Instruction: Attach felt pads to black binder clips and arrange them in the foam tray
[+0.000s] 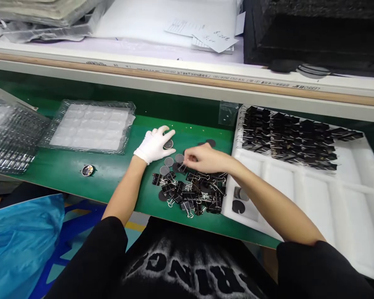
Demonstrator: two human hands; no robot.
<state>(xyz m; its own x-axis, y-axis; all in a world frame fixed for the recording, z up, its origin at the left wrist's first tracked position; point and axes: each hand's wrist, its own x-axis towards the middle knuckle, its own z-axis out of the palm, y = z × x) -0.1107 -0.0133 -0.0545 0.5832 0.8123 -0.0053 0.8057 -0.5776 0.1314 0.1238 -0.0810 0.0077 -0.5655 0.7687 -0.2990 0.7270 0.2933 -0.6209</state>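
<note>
My left hand (154,144), in a white glove, lies at the centre of the frame on the green bench (112,174), fingers spread and flat, grip open, with the fingertips touching a round disc (168,144). My bare right hand (202,158) sits just to the right of it, thumb and forefinger pinched together over a few grey discs (172,162) at the top edge of the clip pile; whether that grip has closed on a disc or a clip I cannot tell.

The pile of black clips (190,191) lies just below both hands, near the bench's front edge. To the right, a white tray (330,199) holds rows of more black clips (293,137) in its upper part and two dark discs (239,200) in its lower left corner. In the upper left, a clear blister tray (92,126) rests on the bench, with a stack of such trays (9,137) at the left edge. A small shiny round part (87,170) lies alone at left of centre.
</note>
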